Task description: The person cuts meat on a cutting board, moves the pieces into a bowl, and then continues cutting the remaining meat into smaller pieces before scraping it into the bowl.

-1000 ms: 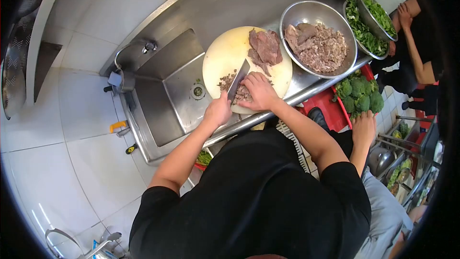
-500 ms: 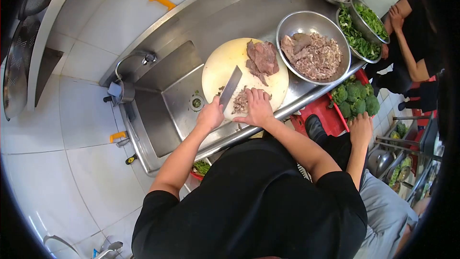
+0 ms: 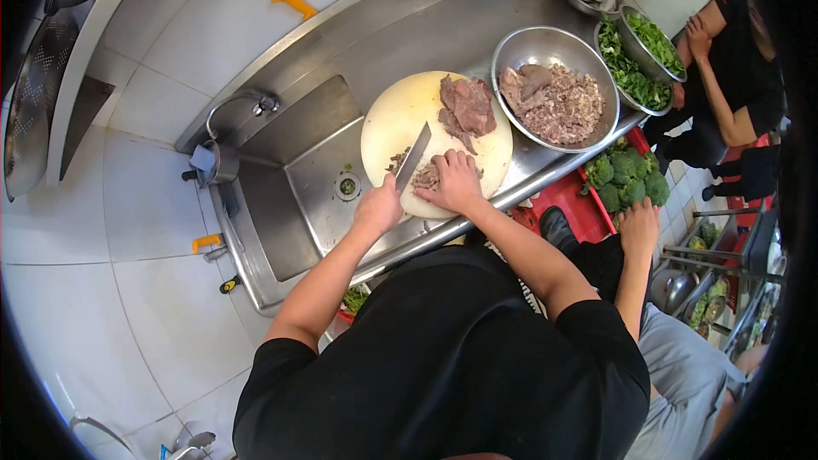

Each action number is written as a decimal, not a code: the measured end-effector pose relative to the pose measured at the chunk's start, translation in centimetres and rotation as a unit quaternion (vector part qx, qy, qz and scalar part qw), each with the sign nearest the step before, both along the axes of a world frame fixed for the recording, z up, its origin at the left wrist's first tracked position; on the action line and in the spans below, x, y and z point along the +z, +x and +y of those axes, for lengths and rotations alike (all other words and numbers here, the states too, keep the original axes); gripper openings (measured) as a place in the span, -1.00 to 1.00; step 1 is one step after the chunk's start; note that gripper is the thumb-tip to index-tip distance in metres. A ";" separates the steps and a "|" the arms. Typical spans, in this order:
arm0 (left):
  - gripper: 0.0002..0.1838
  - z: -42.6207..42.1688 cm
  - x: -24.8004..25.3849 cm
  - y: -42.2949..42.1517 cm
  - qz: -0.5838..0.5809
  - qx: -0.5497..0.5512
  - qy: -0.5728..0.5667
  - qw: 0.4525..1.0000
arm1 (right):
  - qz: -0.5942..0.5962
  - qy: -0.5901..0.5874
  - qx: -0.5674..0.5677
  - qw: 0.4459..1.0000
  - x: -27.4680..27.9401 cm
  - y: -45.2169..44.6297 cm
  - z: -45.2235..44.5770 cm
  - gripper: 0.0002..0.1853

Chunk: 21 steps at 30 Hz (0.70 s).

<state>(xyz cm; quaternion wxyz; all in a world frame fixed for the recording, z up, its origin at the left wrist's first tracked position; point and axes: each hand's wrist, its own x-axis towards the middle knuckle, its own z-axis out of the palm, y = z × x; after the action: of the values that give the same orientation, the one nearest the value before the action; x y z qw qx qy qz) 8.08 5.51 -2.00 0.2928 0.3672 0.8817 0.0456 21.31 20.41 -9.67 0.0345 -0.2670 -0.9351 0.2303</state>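
Note:
My left hand [image 3: 378,208] is closed around the handle of a kitchen knife [image 3: 414,157], its blade pointing away from me over the round cutting board [image 3: 390,119]. Beside the blade, my right hand [image 3: 456,181] rests with bent fingers on a small pile of chopped meat [image 3: 425,175], pressing it to the board. A few chopped bits lie on the blade's left side. Farther back on the board sits a large piece of brown meat [image 3: 469,106]. Whether the blade's edge touches the board is hard to see.
A steel bowl [image 3: 555,37] of chopped meat stands right of the board, near bowls of leafy greens [image 3: 629,77]. The sink basin [image 3: 290,196] lies left. Broccoli [image 3: 629,175] fills a red crate below the counter's right edge. Other people are close on the right.
My right hand has shifted slightly left on the chopped meat, closer to the blade. The knife has turned a little, so its flat side shows narrower. The view has moved slightly.

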 end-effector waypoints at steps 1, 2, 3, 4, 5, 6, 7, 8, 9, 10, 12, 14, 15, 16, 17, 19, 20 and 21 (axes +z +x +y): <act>-0.67 -0.3 0.3 0.2 0.003 -0.005 -0.012 1.000 | 0.019 0.003 0.013 1.000 0.9 0.9 -0.1 0.06; -0.66 -0.4 0.5 0.1 0.007 -0.010 -0.024 1.000 | 0.039 0.006 0.025 0.999 1.4 1.5 0.2 0.07; -0.66 -0.8 0.4 0.0 0.005 -0.007 -0.021 1.000 | 0.051 0.027 0.038 0.998 1.0 2.0 0.4 0.09; -0.67 -1.2 0.1 0.0 0.003 -0.004 -0.018 1.000 | 0.063 0.048 0.051 0.996 0.5 2.6 0.7 0.11; -0.67 -1.5 0.0 0.0 0.000 -0.001 -0.015 1.000 | 0.074 0.069 0.064 0.993 0.0 3.0 0.7 0.14; -0.67 -1.3 0.1 -0.1 0.002 -0.003 -0.011 1.000 | 0.054 0.066 0.064 0.994 -0.2 3.0 0.9 0.18; -0.68 -1.6 0.3 0.0 0.002 -0.006 -0.011 1.000 | 0.034 0.050 0.053 0.997 -0.6 2.6 0.8 0.17; -0.68 -1.5 0.5 0.0 0.004 -0.008 -0.009 1.000 | 0.016 0.036 0.042 0.998 -0.9 1.8 1.0 0.17; -0.68 -1.6 0.4 0.1 0.004 -0.010 -0.006 1.000 | -0.004 0.019 0.031 0.999 -0.5 1.2 0.6 0.17; -0.69 -1.6 0.4 0.1 0.006 -0.012 -0.001 1.000 | -0.017 0.029 0.027 0.999 0.1 1.0 0.4 0.13; -0.69 -1.5 0.4 0.1 0.009 -0.012 0.003 1.000 | -0.043 0.049 0.021 0.998 1.2 0.8 0.1 0.05; -0.70 -1.5 0.5 0.0 0.010 -0.006 0.000 1.000 | 0.075 0.087 0.030 0.993 0.6 0.8 -0.3 -0.05; -0.69 -1.5 0.5 0.0 0.010 -0.005 0.001 1.000 | 0.134 0.106 0.034 0.985 0.6 0.8 -0.4 -0.10; -0.69 -1.5 0.5 0.0 0.011 -0.003 0.003 1.000 | 0.146 0.086 0.064 0.983 0.6 0.5 -0.2 -0.17; -0.69 -1.5 0.5 0.0 0.011 -0.003 0.005 1.000 | 0.157 0.066 0.094 0.981 0.6 0.1 0.0 -0.23; -0.69 -1.6 0.4 0.0 0.012 -0.006 0.008 1.000 | 0.136 0.031 0.125 0.982 0.7 -0.7 0.5 -0.35; -0.68 -1.6 0.4 0.0 0.013 -0.007 0.008 1.000 | 0.105 0.017 0.125 0.986 0.7 -1.1 0.6 -0.39; -0.68 -1.6 0.5 0.0 0.013 -0.006 0.008 1.000 | 0.074 0.003 0.125 0.989 0.6 -1.3 0.6 -0.44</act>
<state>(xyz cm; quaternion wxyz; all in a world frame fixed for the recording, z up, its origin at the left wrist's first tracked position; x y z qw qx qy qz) 8.11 3.88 -1.50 0.2786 0.3753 0.8829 0.0462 20.00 20.97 -9.09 0.0755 -0.1301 -0.9568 0.2489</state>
